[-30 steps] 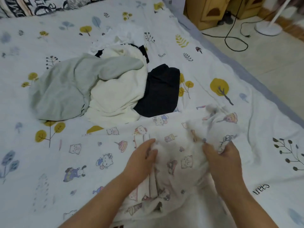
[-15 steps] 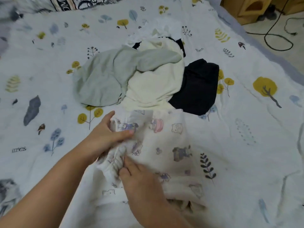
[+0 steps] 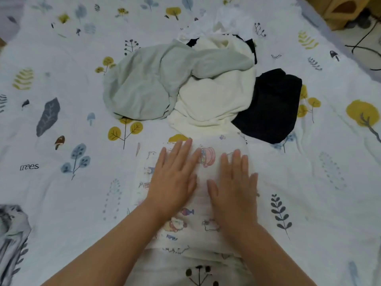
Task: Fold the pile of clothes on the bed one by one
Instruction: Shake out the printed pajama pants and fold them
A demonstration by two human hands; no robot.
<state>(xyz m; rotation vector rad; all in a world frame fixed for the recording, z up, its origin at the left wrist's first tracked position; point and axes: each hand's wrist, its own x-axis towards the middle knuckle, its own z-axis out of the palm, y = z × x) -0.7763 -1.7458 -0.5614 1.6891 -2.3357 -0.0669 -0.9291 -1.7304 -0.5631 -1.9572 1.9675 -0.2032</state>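
A white cartoon-print garment [image 3: 191, 228] lies flat in a narrow rectangle on the bed in front of me. My left hand [image 3: 175, 174] rests palm down on its left half, fingers spread. My right hand [image 3: 233, 182] presses flat on its right half, fingers apart. Neither hand grips anything. Just beyond the garment sits the pile: a pale grey-green top [image 3: 152, 83], a cream garment [image 3: 212, 98], a black garment [image 3: 270, 106] and white cloth [image 3: 226, 19] at the back.
The bed is covered by a white sheet [image 3: 61, 182] printed with trees and leaves. At the top right lie the bed's edge, a wooden cabinet [image 3: 342, 11] and black cables [image 3: 365, 46] on the floor.
Both hands let go of the bunched cartoon-print garment and now lie flat on it. The garment has gone from crumpled to a smooth rectangle. The camera view has shifted right.
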